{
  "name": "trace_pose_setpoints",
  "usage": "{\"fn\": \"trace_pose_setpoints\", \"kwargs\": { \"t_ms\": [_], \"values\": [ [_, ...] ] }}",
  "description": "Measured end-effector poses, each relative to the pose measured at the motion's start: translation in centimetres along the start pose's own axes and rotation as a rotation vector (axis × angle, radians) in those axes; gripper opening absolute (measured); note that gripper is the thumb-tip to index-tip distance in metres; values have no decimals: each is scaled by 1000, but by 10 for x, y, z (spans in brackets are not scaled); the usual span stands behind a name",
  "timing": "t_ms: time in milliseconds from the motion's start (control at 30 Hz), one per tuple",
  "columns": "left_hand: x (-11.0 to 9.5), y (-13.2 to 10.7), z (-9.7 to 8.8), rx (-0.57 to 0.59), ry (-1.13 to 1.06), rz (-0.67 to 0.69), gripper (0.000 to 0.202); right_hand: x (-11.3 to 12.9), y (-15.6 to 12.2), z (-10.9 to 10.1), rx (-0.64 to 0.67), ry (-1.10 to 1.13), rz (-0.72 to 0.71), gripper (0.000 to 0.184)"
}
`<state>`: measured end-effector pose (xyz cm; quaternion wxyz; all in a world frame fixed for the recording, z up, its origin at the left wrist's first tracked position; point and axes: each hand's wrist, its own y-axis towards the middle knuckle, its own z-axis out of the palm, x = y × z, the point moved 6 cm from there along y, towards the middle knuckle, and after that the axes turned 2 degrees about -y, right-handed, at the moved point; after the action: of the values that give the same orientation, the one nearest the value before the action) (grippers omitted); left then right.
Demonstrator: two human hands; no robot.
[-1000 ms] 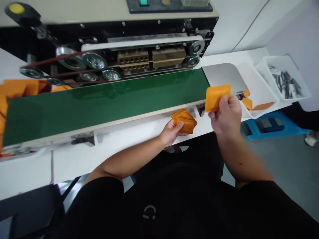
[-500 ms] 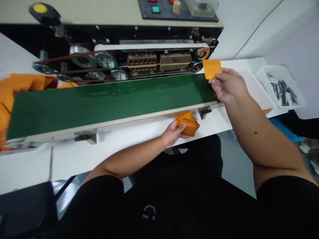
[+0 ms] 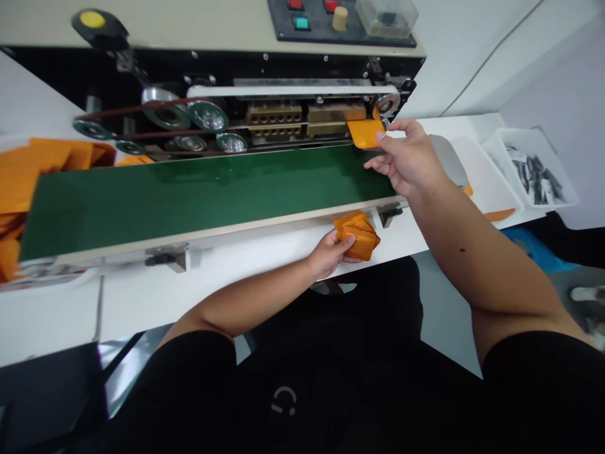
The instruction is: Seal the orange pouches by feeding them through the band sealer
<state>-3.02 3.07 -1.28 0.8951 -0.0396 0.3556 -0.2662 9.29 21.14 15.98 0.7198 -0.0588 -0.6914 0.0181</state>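
Note:
My right hand (image 3: 409, 161) reaches over the right end of the green conveyor belt (image 3: 198, 189), fingers stretched, fingertips touching an orange pouch (image 3: 365, 132). The pouch's top edge sits in the slot of the sealing machine (image 3: 283, 107), just left of the right-hand roller. My left hand (image 3: 331, 251) rests on the white table edge below the belt, closed round a small stack of orange pouches (image 3: 358, 233).
A heap of orange pouches (image 3: 28, 170) lies at the belt's left end. White trays (image 3: 491, 180) stand to the right, one with dark small packets (image 3: 536, 173). A control panel (image 3: 340, 19) with buttons tops the machine. Pulleys and a belt drive run along its front.
My right hand carried one orange pouch from beside the metal plate up and left to the sealer's entry, and its fingers have loosened. The left hand kept still with its stack.

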Motion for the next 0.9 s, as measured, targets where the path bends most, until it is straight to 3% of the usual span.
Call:
{"fn": "trace_pose_setpoints", "kwargs": {
  "t_ms": [100,233,300,433,533,633,900],
  "values": [
    [1,1,0,-1,7,5,76,4,-29,-7,7,-131,-160,43],
    [1,1,1,-10,-1,12,79,-7,-98,-36,-131,-230,-431,39],
    [1,1,1,-21,-6,14,80,-29,-134,-45,-138,-328,-458,31],
    [0,-1,0,-62,-15,19,75,-91,-183,-48,-91,-568,-343,29],
    [-2,-2,-1,-84,-13,31,75,-126,-197,-48,-136,-602,-293,42],
    [-4,-3,-1,-95,-10,34,78,-144,-197,-48,-154,-493,-250,44],
    [-7,0,-2,-88,3,23,79,-140,-187,-60,-195,-195,-172,35]
  ]
}}
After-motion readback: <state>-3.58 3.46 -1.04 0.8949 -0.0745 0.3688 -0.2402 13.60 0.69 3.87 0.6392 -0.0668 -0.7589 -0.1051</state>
